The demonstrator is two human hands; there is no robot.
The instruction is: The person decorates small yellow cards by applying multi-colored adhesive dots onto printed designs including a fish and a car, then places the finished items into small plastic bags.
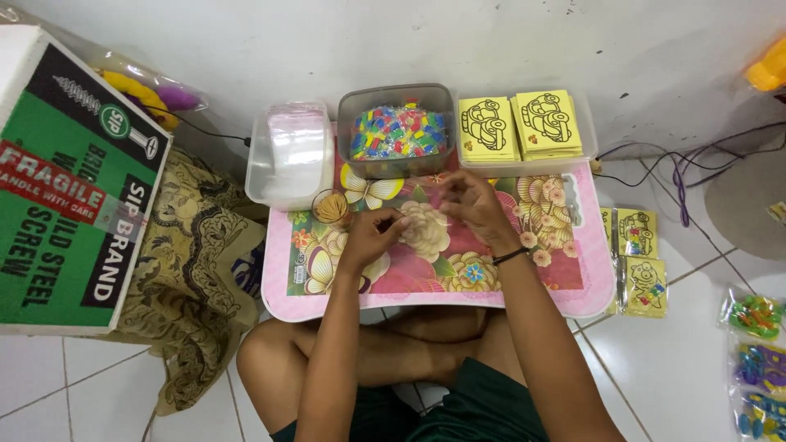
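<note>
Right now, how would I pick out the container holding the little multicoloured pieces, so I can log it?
Start at the pink floral lap table in front of the seated person. Three clear plastic tubs line its far edge; take the middle tub. It alone is packed with small red, blue, yellow and green pieces: the left tub holds clear plastic bags, the right tub holds yellow picture cards.
</note>
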